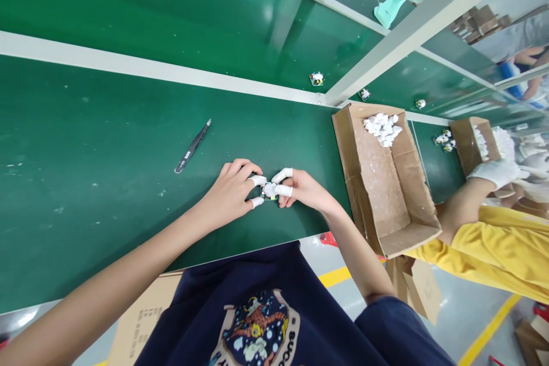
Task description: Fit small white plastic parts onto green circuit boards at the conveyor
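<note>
A small circuit board (269,197) with a white piece (269,189) on top is between my hands, low over the green bench. My left hand (234,186) grips its left side between thumb and index finger, both in white finger cots. On the right side, the cot-covered thumb and finger of my right hand (295,187) close around the board's edge, the thumb tip against the white piece. Fingers partly hide the board. Black tweezers (193,147) lie on the bench, beyond my left hand.
To the right stands an open cardboard box (384,189) with white pieces (383,128) heaped at its far end. Several boards, one a finished-looking board (316,78), sit beyond the metal rail (171,73). A co-worker's gloved hand (497,173) is at far right, near another box (467,140).
</note>
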Motion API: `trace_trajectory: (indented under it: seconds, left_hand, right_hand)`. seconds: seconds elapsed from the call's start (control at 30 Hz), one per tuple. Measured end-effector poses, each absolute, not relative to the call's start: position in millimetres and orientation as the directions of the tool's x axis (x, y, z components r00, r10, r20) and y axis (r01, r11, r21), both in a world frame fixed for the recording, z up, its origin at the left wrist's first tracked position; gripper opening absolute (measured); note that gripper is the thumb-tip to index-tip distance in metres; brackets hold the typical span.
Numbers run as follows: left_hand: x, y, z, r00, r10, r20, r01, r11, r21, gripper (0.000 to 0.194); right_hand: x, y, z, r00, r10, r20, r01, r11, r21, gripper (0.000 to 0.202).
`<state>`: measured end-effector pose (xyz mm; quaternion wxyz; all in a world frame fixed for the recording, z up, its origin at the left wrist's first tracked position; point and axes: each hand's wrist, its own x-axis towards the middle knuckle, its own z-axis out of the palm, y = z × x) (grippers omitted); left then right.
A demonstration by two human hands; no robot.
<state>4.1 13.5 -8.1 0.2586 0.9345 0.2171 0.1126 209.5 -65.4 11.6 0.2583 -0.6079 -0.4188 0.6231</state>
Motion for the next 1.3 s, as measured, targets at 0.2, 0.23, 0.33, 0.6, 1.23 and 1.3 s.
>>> trace_trajectory:
  seconds: [0.2,0.23,0.33,0.6,1.23,1.3]
  left_hand:
    - [4,13,-9,0.878,0.463,0.117,0.344,-0.782,0.519,0.026]
    - [4,13,-9,0.879,0.462,0.117,0.343,-0.784,0.517,0.027]
    - [4,14,-10,0.884,0.452,0.122,0.336,-0.794,0.506,0.027]
    - [5,15,-10,0.879,0.463,0.116,0.351,-0.791,0.502,0.026]
    - [9,22,-33,0.856,0.459,0.239,0.313,-0.827,0.466,0.026]
    - [10,21,-30,0.850,0.469,0.242,0.315,-0.818,0.482,0.026]
  right_hand:
    - [204,-65,13,-0.065,0.866,-0.496,0.353,-0.445,-0.823,0.027]
    - [203,-65,13,-0.074,0.854,-0.516,0.343,-0.464,-0.817,0.025]
    - [202,-63,13,-0.084,0.845,-0.528,0.400,-0.457,-0.795,0.018]
    - [207,-62,10,-0.136,0.873,-0.468,0.334,-0.405,-0.851,0.018]
    - [205,-50,25,-0.080,0.917,-0.391,0.610,-0.266,-0.747,0.009]
    - [206,-50,26,-0.104,0.915,-0.390,0.583,-0.262,-0.769,0.007]
